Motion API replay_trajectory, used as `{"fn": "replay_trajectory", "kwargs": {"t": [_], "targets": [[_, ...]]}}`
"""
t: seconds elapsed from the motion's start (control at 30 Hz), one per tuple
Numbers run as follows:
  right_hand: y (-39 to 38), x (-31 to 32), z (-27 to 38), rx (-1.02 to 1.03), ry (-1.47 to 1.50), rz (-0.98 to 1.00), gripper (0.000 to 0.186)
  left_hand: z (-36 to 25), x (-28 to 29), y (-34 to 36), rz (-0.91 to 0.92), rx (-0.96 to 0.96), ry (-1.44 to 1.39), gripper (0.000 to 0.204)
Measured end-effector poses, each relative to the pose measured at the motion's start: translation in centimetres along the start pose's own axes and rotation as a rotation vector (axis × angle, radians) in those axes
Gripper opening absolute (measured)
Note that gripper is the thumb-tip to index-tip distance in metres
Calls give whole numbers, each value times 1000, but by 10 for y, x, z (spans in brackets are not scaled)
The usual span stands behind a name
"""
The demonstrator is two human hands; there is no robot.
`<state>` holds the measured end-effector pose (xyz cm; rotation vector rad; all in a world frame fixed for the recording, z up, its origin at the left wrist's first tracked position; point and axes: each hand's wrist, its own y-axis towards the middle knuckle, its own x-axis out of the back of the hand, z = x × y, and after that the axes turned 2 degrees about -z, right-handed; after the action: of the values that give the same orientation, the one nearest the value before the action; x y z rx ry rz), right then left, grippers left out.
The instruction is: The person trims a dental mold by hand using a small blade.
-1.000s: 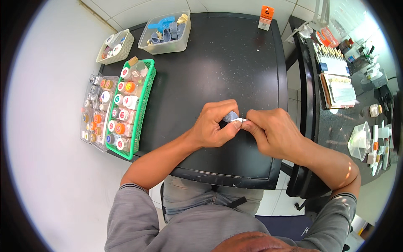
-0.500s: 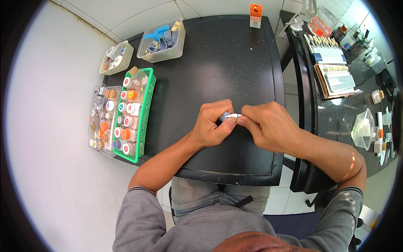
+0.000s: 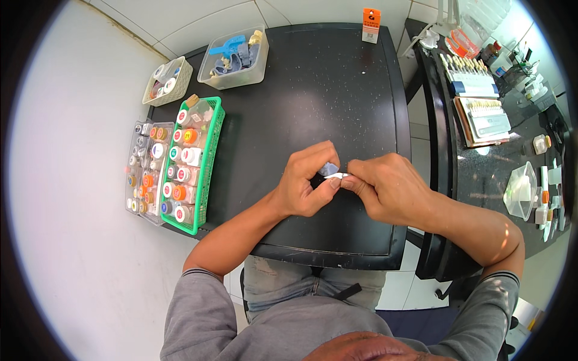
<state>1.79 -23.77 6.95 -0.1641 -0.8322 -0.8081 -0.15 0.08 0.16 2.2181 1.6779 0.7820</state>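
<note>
Above the black table, my two hands meet at the fingertips. My left hand [image 3: 306, 182] is closed around a small blue-grey piece [image 3: 329, 169], whose top shows between thumb and forefinger. Its colour resembles the dental casts in the far box; its underside is hidden in the fingers. My right hand [image 3: 390, 185] is closed in a pinch at the end of a small white pointed sliver [image 3: 333, 176]. The sliver lies across the tip of my left thumb, beside the blue-grey piece. I cannot tell what it is made of.
On the left, a green basket [image 3: 211, 147] and a clear tray [image 3: 129, 177] hold capped jars. Farther back stand a small basket [image 3: 179, 84] and a plastic box of casts [image 3: 244, 77]. An orange-white carton [image 3: 371, 27] stands far right; tooth shade guides [image 3: 475, 84] lie on the side table [image 3: 475, 198].
My fingertips have come slightly lower and the right hand has turned a little. More of the blue-grey piece shows, and the white sliver has shifted down from its face onto the left thumb.
</note>
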Motion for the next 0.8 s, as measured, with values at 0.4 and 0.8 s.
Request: {"fn": "replay_trajectory", "kwargs": {"t": [0.4, 0.8], "targets": [[-1, -1, 0, -14, -9, 17, 30, 1, -4, -2, -32, 21, 13, 23], [-1, -3, 1, -37, -9, 33, 31, 1, -6, -5, -51, 25, 27, 24]]}}
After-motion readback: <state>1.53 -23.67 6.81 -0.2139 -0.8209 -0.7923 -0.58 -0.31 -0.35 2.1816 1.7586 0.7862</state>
